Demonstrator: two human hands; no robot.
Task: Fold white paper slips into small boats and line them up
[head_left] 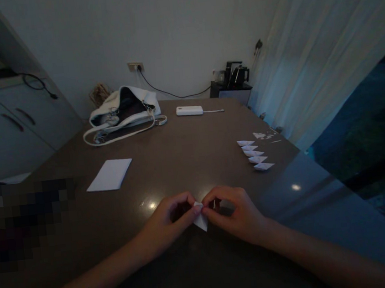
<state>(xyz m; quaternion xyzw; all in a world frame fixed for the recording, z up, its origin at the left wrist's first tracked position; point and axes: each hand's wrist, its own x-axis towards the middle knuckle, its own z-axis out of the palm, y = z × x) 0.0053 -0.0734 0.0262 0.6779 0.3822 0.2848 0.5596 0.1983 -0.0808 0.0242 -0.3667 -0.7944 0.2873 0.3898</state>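
Both of my hands meet near the front middle of the dark table [181,163]. My left hand [166,222] and my right hand [236,212] each pinch a small folded white paper piece [201,221] between fingertips and thumb. The piece is a little pointed shape, held just above the tabletop. To the right lies a row of several similar folded white paper pieces [255,154]. A stack of flat white paper [110,174] lies to the left, beyond my left hand.
A white handbag [123,112] with its strap lies at the back of the table. A white power bank [189,110] with a short cable is beside it. Small paper scraps [262,135] sit near the right edge. Curtains hang at the right, cabinets stand left.
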